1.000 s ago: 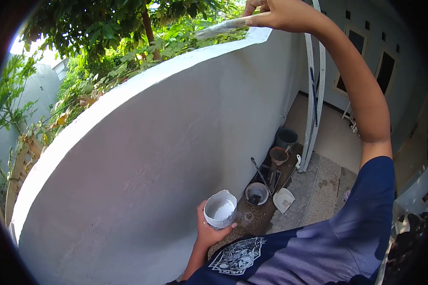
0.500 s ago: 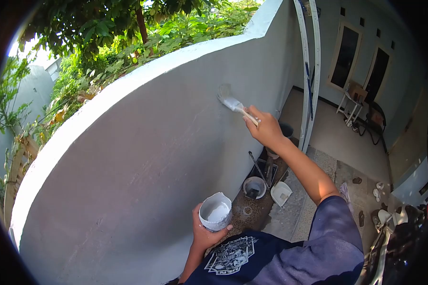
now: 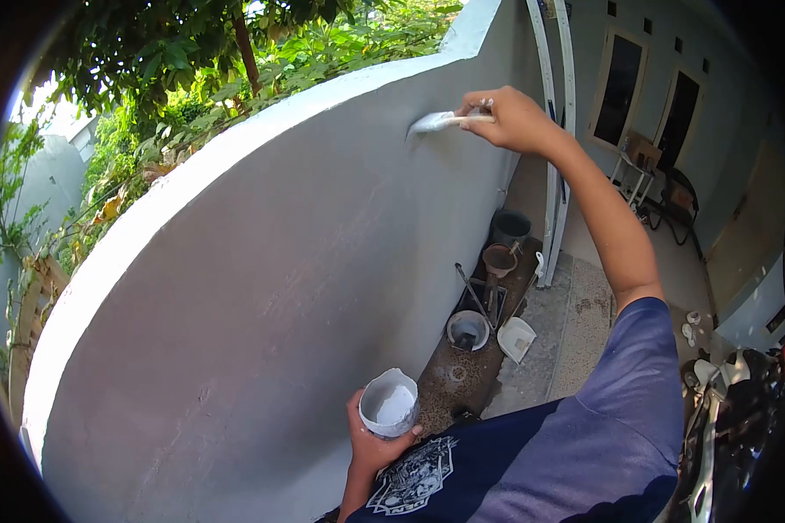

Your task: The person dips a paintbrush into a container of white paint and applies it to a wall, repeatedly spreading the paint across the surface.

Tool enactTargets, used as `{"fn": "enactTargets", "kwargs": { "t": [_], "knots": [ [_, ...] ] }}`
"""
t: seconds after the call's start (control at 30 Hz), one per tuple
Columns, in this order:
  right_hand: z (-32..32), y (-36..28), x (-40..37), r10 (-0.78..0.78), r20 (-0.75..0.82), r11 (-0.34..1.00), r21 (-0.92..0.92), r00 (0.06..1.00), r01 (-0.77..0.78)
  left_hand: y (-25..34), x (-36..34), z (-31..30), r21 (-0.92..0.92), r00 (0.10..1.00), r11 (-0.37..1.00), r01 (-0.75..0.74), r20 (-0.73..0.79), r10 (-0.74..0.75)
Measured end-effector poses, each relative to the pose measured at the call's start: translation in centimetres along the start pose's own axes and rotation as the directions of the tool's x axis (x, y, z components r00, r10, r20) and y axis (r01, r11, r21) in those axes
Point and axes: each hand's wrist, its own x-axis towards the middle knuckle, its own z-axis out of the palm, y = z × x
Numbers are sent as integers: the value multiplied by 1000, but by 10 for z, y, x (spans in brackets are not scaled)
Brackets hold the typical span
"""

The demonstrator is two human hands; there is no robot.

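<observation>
My right hand (image 3: 510, 119) grips the pale handle of a paintbrush (image 3: 436, 122), with white paint on its ferrule and on my fingers. The bristles press against the upper part of a grey wall (image 3: 262, 253), a little below its white top edge. Low in front of my body, my left hand (image 3: 373, 444) is wrapped around a paint-smeared cup (image 3: 390, 403) with a jagged rim. White paint shows inside it.
Along the wall's foot stand a round basin (image 3: 468, 331), a dark bucket (image 3: 510, 225), a brown dipper (image 3: 500, 259) and a white dustpan (image 3: 516, 340). A white metal post (image 3: 560, 157) rises beyond. Shrubs (image 3: 183, 113) crowd behind the wall; a motorbike (image 3: 724, 436) is at right.
My right hand has moved up and slightly right with the paintbrush, which has turned from slanted to nearly level. My left hand still holds the cup low down.
</observation>
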Motion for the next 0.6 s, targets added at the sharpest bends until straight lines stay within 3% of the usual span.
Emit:
{"fn": "enactTargets", "kwargs": {
  "t": [0.03, 0.07, 0.13, 0.17, 0.23, 0.3, 0.33, 0.43, 0.5, 0.57, 0.6],
  "knots": [
    [-10, 2, 5, -9, -100, 1000, -8, 995, 9, -1, -3, -3, 30, 1000, 1000, -6, -10, 6],
    [-13, 3, 6, -10, -99, 1000, -10, 995, 9, -4, -5, -6, 28, 1000, 1000, -6, -10, 7],
    [-16, 3, 3, 66, -319, 995, 86, 945, -41, -8, -10, -8, -20, 998, 1000, 20, -57, -21],
    [-1, 4, -5, 122, -351, 989, 119, 928, -85, -7, -12, -10, -21, 998, 999, 25, -56, -26],
    [33, -7, -36, 292, -294, 942, 255, 910, -220, -2, -13, -17, 63, 998, 998, -11, -56, 14],
    [104, -5, -78, 255, -172, 949, 234, 951, -212, 1, -15, -20, 39, 998, 999, 5, -60, -3],
    [149, -11, -102, 289, -64, 908, 336, 955, -252, 1, -15, -20, 12, 998, 1000, 21, -61, -20],
    [254, -16, -170, 276, -46, 870, 435, 960, -229, -1, -12, -22, -46, 999, 999, -1, -34, -1],
    [261, -11, -184, 260, -28, 877, 426, 965, -223, -2, -6, -22, -33, 1000, 999, -7, -22, 6],
    [253, 5, -196, 129, 304, 964, 184, 944, -191, -1, -3, -21, -16, 1000, 1000, -3, 2, 3],
    [243, 9, -189, 138, 305, 962, 185, 942, -200, 1, 1, -20, 1, 1000, 1000, -8, 23, 8]
  ]
}}
